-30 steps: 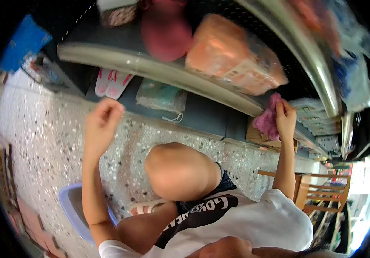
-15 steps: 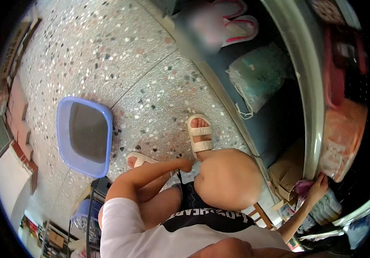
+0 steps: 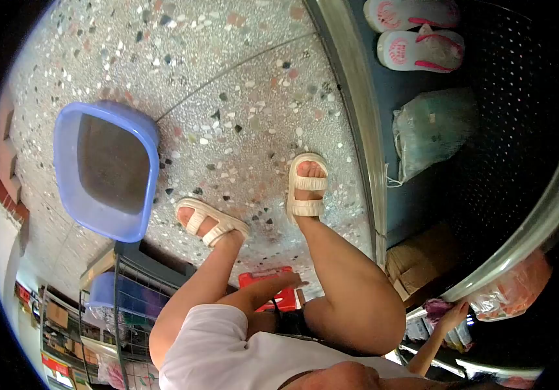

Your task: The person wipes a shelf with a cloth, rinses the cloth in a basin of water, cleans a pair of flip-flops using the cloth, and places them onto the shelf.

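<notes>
My right hand (image 3: 454, 316) is at the shelf edge on the right, its fingers closed on a crumpled purple cloth (image 3: 437, 309). The cloth lies against the metal rail beside a clear bag with orange contents (image 3: 513, 286). Between my knees, my left hand (image 3: 286, 281) hangs with fingers partly stretched out and nothing visible in it. Behind that hand shows a red object (image 3: 265, 276), mostly hidden by my arm.
A blue-purple basin (image 3: 65, 175) with dark water stands on the speckled floor at left. The lower shelf holds pink-and-white slippers (image 3: 420, 51), a bagged green item (image 3: 435, 130) and a cardboard box (image 3: 419, 263). A wire rack (image 3: 133, 325) stands lower left.
The view has shifted and my knees have spread apart. My left hand has loosened from a curled shape, and the red object has come into view. My right hand stays at the purple cloth.
</notes>
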Demonstrator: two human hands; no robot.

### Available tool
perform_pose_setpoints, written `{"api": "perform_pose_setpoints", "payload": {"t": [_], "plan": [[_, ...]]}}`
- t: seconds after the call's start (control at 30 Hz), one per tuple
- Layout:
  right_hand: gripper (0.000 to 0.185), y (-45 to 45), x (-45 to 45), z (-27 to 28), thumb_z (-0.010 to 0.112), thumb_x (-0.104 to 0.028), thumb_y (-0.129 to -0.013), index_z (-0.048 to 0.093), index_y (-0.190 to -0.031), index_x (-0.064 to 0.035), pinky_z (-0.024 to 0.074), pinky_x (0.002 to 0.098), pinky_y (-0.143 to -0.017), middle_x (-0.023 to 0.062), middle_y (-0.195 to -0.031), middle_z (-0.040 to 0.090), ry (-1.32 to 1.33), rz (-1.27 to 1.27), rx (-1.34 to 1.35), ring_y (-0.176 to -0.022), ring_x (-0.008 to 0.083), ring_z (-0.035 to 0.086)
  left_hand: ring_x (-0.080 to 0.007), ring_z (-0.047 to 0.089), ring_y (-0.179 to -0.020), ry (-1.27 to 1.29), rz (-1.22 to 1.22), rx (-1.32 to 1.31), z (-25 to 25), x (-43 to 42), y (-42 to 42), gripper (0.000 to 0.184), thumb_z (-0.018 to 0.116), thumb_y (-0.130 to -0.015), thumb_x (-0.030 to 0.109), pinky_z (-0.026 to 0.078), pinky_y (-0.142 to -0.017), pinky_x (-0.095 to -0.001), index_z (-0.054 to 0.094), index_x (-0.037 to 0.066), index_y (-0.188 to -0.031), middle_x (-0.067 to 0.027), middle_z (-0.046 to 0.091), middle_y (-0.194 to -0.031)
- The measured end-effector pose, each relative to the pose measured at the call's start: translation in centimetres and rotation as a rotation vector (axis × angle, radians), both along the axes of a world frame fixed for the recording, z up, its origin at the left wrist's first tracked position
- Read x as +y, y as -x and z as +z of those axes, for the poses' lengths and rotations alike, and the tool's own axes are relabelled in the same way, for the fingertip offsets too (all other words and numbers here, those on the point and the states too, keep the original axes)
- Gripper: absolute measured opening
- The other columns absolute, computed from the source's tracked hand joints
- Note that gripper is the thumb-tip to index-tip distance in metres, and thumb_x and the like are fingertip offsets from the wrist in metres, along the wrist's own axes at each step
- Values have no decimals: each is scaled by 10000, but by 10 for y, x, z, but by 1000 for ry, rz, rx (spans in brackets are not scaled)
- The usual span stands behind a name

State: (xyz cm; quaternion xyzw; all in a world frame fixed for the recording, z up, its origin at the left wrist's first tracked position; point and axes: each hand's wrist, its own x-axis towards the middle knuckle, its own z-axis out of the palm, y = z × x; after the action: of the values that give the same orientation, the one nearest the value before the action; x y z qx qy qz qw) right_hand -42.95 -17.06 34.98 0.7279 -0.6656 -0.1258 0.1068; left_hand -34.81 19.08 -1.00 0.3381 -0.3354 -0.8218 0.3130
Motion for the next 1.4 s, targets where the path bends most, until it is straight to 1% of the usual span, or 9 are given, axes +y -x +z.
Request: {"api": "perform_pose_setpoints", "payload": {"t": [0.13,0.23,0.3,0.37,0.57,0.87,1.0,1.1,1.4], "plan": [[507,12,-4,7,401,-325,-996,518,-1172,136,380,407,-960,314,-1201,539,-10,35,-47,-1051,411,513,-366,637,-767,-417,321,-591,-58,47,-31,283,514,-812,170,497,-684,-464,681,-56,-847,-224,668,-841],[509,7,0,3,394,-336,-997,526,-1191,116,354,413,-990,294,-1217,542,62,52,-31,-1078,392,514,-366,637,-769,-762,280,-976,-105,96,-49,285,514,-814,173,497,-687,-465,682,-54,-852,-223,669,-844],[493,-8,7,3,387,-312,-995,528,-1198,115,337,407,-1013,272,-1268,515,-26,-100,-193,-1137,381,488,-367,638,-771,-851,172,-978,-125,117,-49,286,514,-815,175,498,-689,-465,682,-53,-855,-222,670,-847],[481,11,1,-6,456,-318,-965,537,-1090,139,423,412,-906,266,-1045,592,198,116,-202,-942,350,537,-367,638,-773,-882,102,-946,-140,128,-43,287,514,-816,177,498,-691,-465,683,-52,-858,-221,671,-849],[483,9,9,-13,429,-318,-978,537,-1121,130,401,392,-922,262,-1089,582,234,153,-192,-973,331,530,-369,639,-777,-871,8,-848,-159,137,-27,292,513,-820,183,500,-696,-465,684,-48,-867,-218,673,-856],[494,-12,2,4,411,-326,-988,545,-1144,123,422,386,-884,254,-1112,596,-88,-68,-35,-971,307,553,-371,641,-784,-766,18,-908,-120,123,-72,298,513,-825,192,502,-704,-466,687,-43,-881,-215,676,-866],[442,-19,13,-12,461,-293,-947,578,-1112,100,457,439,-823,307,-1058,606,-45,200,-280,-917,410,595,-372,642,-787,-616,-31,-872,-83,103,-82,301,512,-827,196,503,-708,-466,688,-41,-887,-213,678,-870],[444,6,-3,-15,426,-319,-968,575,-1151,57,450,440,-845,279,-1092,611,0,255,-54,-976,428,586,-372,643,-790,-455,-151,-768,-54,88,-74,303,512,-829,199,504,-710,-466,688,-40,-892,-212,679,-874],[286,-26,16,-17,445,-275,-931,631,-977,-62,474,527,-703,231,-854,646,99,382,-78,-792,426,616,-374,645,-797,-272,-553,-554,38,5,-101,310,512,-834,208,506,-719,-467,691,-35,-906,-208,682,-884]]}}
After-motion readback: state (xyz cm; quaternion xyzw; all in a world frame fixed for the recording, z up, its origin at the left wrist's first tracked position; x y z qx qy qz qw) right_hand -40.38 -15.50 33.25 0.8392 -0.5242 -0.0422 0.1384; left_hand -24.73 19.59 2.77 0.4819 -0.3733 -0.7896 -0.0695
